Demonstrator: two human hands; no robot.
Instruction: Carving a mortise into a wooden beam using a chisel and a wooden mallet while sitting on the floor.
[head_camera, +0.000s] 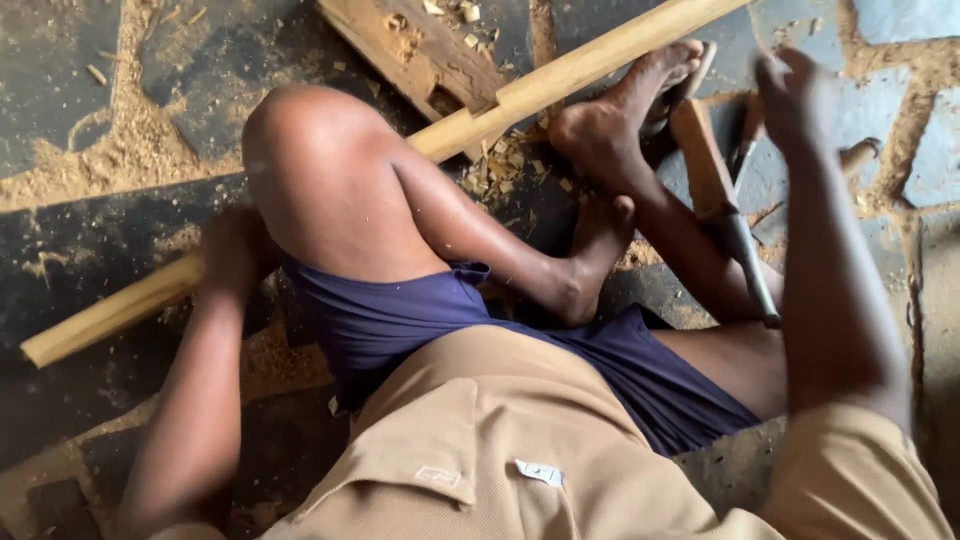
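A long pale wooden pole (560, 78) runs diagonally across the floor, from lower left to upper right, under my raised knee. My left hand (235, 250) is closed around the pole near its lower end. One bare foot (615, 115) presses on the pole further up. My right hand (790, 95) is raised and blurred at the upper right, above a tool with a wooden handle (700, 155) and a dark metal head (748, 265) that lies beside my leg. Whether the right hand holds anything is unclear.
Sawdust and wood chips (130, 150) cover the dark floor. A rough wooden block (420, 50) lies under the pole at the top. Another wooden handle end (860, 155) shows behind my right forearm.
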